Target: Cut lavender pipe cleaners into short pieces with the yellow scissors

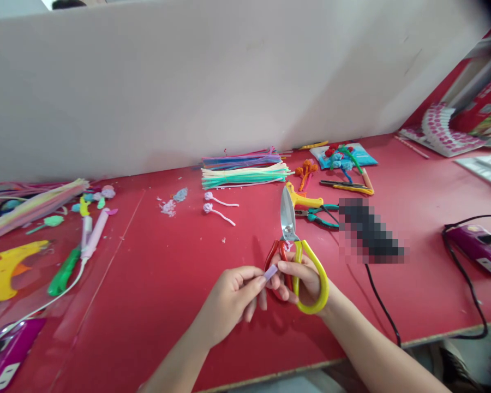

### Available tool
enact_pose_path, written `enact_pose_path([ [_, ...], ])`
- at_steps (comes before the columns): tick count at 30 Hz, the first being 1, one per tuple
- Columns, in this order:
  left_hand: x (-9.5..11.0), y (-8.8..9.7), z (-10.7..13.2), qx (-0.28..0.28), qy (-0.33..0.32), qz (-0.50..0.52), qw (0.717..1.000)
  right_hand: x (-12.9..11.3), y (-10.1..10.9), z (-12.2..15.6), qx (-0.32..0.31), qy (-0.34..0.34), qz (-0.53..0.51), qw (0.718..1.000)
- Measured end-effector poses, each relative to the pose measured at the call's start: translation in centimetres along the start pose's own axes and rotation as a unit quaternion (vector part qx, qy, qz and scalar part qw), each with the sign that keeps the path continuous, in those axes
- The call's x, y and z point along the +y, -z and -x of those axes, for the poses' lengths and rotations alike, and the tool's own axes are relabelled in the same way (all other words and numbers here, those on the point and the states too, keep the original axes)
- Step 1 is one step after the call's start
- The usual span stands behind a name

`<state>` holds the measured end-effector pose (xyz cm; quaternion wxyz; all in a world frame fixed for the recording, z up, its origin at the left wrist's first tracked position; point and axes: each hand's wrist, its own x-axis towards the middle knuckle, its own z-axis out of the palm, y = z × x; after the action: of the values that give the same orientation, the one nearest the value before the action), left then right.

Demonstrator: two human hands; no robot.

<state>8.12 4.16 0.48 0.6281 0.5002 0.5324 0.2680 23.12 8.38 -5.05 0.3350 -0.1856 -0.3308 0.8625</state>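
Observation:
My left hand (239,297) pinches a short flat lilac piece (270,272), perhaps cut chenille stem, between thumb and fingers. Around the handles of a pair of scissors (288,215), one yellow and one red, my right hand (305,278) is closed. Its fingertips also meet the far end of the lilac piece. The scissors point away from me, and their blades look shut. Pale lilac fluff shows just behind the red handle. Ahead to the left lie two small lilac pompom buds (208,208) on thin white stems.
Bundles of chenille stems (245,173) lie by the white partition (167,87). Beyond the scissors are pliers (321,218) and a yellow glue gun (309,200). Another glue gun (14,267) and a curling-iron-like tool (96,234) sit left. A purple power strip (480,248) with black cables stands right.

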Motion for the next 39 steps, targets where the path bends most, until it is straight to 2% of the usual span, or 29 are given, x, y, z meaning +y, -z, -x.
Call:
enact_pose_path([
  [5,-0.7,0.0,0.0,0.014,0.004,-0.003,1.0,0.2,0.2,-0.1,0.024,0.004,0.029,0.999],
  [13,-1.2,0.0,-0.1,0.039,0.01,-0.021,0.999,0.6,0.1,-0.2,0.107,0.017,0.09,0.99],
  [26,-1.1,-0.1,-0.2,0.037,0.005,-0.047,0.998,0.2,-0.4,0.0,0.112,0.029,0.117,0.986],
  [39,-1.4,0.1,-0.3,0.051,-0.012,-0.122,0.991,0.3,-0.6,0.0,0.134,0.026,0.214,0.967],
])
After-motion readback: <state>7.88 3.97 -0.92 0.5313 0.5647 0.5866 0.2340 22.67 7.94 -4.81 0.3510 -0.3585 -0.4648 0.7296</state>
